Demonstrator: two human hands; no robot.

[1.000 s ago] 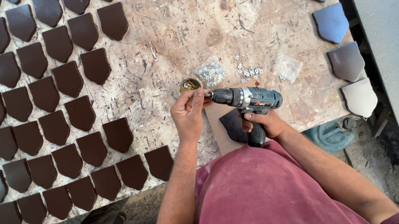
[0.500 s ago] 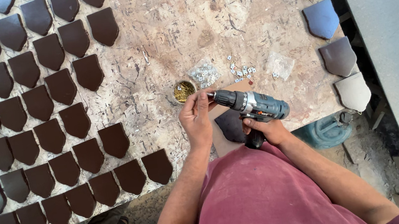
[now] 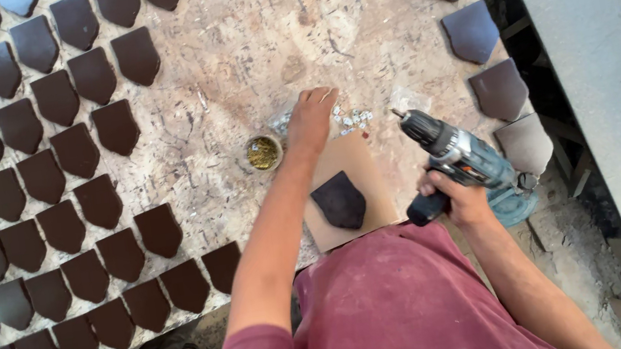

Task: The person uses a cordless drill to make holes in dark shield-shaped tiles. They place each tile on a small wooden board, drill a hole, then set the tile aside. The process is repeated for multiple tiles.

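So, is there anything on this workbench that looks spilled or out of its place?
Yes: small pale fasteners lie scattered loose on the workbench beside the left hand, not in the small round tin. The dark shield-shaped pieces lie in neat rows.

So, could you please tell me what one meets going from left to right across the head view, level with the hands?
Rows of dark shield-shaped pieces → small round tin → left hand → little white bits → cordless drill in the right hand → grey pieces.
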